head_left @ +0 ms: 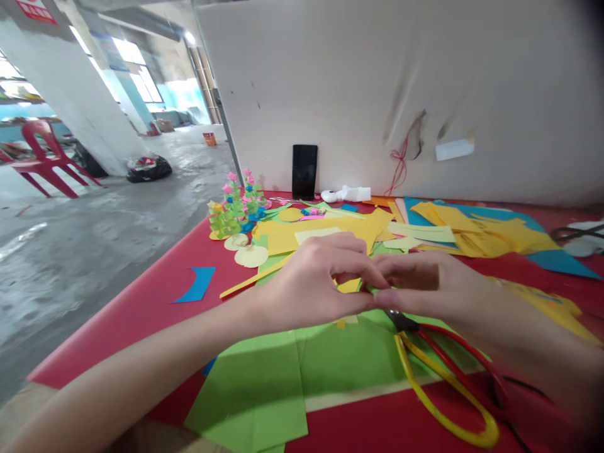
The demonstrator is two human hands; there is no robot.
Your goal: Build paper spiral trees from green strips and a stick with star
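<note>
My left hand [315, 277] and my right hand [418, 283] meet fingertip to fingertip above the table, both pinched on a small yellow paper piece [350, 285] between them. Under them lies a green paper sheet [302, 371]. Scissors [443, 371] with yellow and red handles rest on the green sheet just below my right hand. How the paper is folded is hidden by my fingers.
The red table [155, 302] carries a heap of yellow paper [330, 229], blue sheets [557, 258], a blue scrap [198, 283], small paper trees [236, 207], a black phone [304, 171] against the white wall, and another pair of scissors [578, 234] at right.
</note>
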